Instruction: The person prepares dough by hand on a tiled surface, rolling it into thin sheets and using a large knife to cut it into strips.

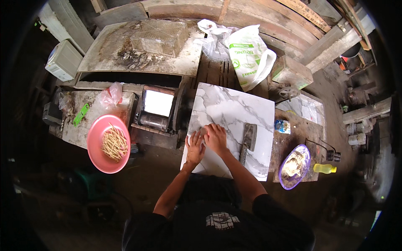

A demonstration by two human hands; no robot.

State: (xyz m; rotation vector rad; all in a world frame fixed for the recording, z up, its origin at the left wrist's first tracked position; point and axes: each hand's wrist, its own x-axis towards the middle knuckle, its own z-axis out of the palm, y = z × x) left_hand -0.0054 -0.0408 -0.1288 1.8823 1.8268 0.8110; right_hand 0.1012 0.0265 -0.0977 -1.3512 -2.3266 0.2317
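Both hands rest close together on a white board with grey marble veins. My left hand lies flat with its fingers stretched out near the board's left edge. Just beside it, my right hand is palm down, its fingers extended and slightly bent. Whether anything small lies under the palms or fingertips is hidden. To the right of my hands, a broad-bladed cleaver lies flat on the board, its handle toward me, touched by neither hand.
On the left stands a pink basin holding thin pale strips. A roller machine sits beside the board. At right are a purple-rimmed bowl with pale dough-like stuff, a yellow bottle and a blue-white packet. Behind lies a white sack.
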